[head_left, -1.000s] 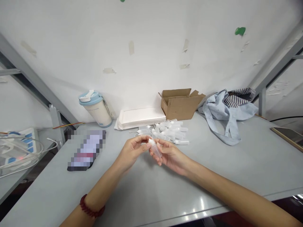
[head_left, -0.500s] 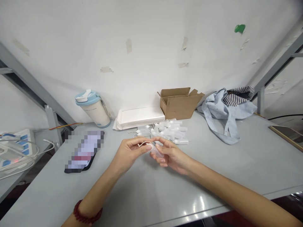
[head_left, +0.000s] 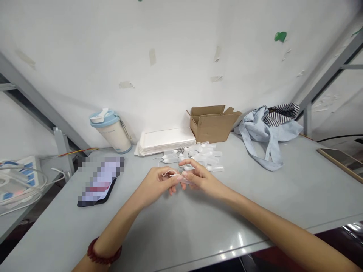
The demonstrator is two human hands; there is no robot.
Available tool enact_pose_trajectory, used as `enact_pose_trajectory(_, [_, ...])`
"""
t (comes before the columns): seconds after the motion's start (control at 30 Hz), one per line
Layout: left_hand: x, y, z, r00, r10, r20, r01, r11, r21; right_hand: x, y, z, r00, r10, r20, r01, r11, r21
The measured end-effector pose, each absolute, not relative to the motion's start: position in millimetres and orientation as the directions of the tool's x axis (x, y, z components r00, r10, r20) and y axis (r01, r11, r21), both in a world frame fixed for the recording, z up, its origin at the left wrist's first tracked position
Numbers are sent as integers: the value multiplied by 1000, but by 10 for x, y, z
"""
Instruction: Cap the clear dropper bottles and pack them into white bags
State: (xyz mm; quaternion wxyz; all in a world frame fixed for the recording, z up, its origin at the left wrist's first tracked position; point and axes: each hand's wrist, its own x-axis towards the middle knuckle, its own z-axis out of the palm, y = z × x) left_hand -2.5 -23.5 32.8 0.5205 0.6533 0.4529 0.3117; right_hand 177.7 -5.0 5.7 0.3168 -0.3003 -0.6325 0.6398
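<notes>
Head view, one frame. All places are given from the cardboard box.

- Table: grey, and it carries everything listed below. The box stands at its far edge against the white wall, flaps open.
- Cloth: pale blue with a striped part, heaped just right of the box.
- Stack of white sheets: flat, just left of the box, and close to touching it.
- Cup: cream body with a light blue lid. It is further left of the box, beyond the sheets, and tilted in this view.
- Pile of bottles: small clear plastic ones, lying loose on the table just in front of the box.
- Left hand: in front of the box and a little left, nearer the camera than the pile. Its thumb and fingertips are pinched together on one end of the small bottle. A red bead bracelet is on that wrist.
- Right hand: directly in front of the box, just beside the left hand. Its fingers are curled and it grips the other end of the small bottle between thumb and fingers.
- Small bottle: clear, held roughly level between the two hands, above the table and in front of the pile. I cannot tell whether its cap is on.
</notes>
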Motion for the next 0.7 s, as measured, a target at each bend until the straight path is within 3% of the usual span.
enact_pose_trajectory(0.13, [-17,-221,283,282,957,-68,195,12,981,1781,-31,5,-535,834,133,105,222,-969])
enact_pose_trajectory(0.23, [-33,-207,255,217,971,-98,152,66,986,1787,-23,-63,-454,817,355,263,504,-823])
enact_pose_trajectory(0.33, [-39,-195,238,237,966,-102,165,64,984,1787,-25,-80,-437,777,453,290,598,-747])
enact_pose_trajectory(0.4, [-13,-204,225,218,972,-92,194,49,980,1785,-25,-55,-422,830,365,234,488,-841])
enact_pose_trajectory(0.47, [39,-229,205,162,984,-68,224,31,974,1782,-19,-23,-423,894,145,129,217,-968])
enact_pose_trajectory(0.57, [121,-274,170,93,995,27,259,-50,965,1778,-5,0,-449,881,-149,-8,-171,-985])
enact_pose_trajectory(0.63, [140,-289,161,105,993,50,268,-76,960,1780,-2,-2,-429,889,-160,-11,-183,-983])
enact_pose_trajectory(0.7, [121,-288,169,153,988,21,265,-62,962,1785,-10,-5,-383,923,-44,55,-25,-998])
